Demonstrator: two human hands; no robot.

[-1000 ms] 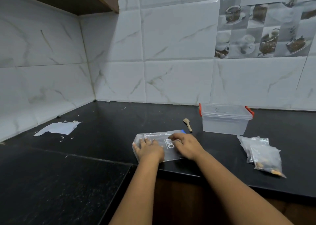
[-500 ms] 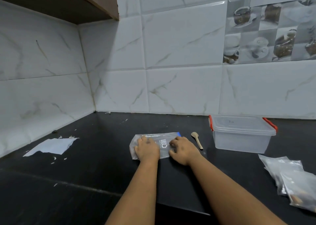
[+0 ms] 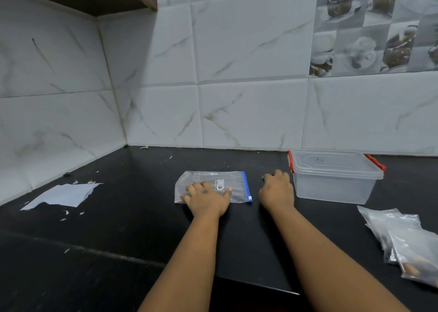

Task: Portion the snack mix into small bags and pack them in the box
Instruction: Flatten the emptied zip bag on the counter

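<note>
Hiding whatever its curled fingers hold, the right hand sits beside the lidded plastic box; left hand presses flat on the zip bag; filled small bags lie cut off right.

Desk: black stone top, set in a tiled corner.
Zip bag: clear, blue seal strip at right, flat at centre.
Box: clear plastic, lid on, red clips, right of the zip bag.
Small bags: clear, piled at the near right edge.
Torn paper: white sheet at left, scraps scattered around.
</note>
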